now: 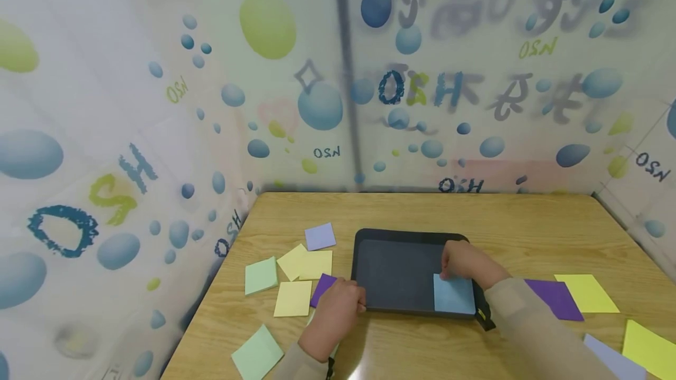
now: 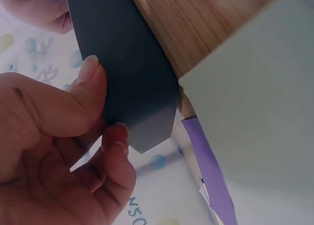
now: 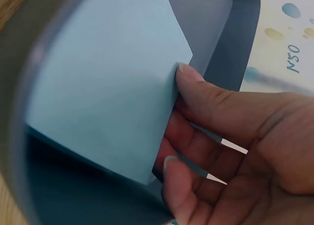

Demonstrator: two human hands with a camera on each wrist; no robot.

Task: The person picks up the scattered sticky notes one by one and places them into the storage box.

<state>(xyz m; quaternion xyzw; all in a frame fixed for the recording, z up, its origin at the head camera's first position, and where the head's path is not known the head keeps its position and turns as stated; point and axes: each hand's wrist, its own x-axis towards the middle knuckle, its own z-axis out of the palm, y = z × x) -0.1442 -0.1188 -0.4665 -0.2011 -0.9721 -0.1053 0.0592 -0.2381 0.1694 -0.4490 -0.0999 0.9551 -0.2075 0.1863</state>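
A dark grey tray (image 1: 396,268) lies in the middle of a wooden table (image 1: 528,227). My left hand (image 1: 359,299) grips its front left corner; in the left wrist view the thumb and fingers of my left hand (image 2: 105,105) pinch the tray's edge (image 2: 127,73). A light blue sticky note (image 1: 454,297) lies at the tray's front right. My right hand (image 1: 446,273) holds its far edge. In the right wrist view my right hand (image 3: 179,119) has its thumb and a fingertip on the edge of the blue note (image 3: 103,83), over the tray (image 3: 230,38).
Loose sticky notes lie left of the tray: green (image 1: 261,275), yellow (image 1: 306,263), lavender (image 1: 320,236), purple (image 1: 323,289), another green (image 1: 257,353). On the right lie purple (image 1: 554,299), yellow (image 1: 586,293) and lavender (image 1: 612,359) notes. Bubble-print curtains (image 1: 158,133) wall the table on the left, back and right.
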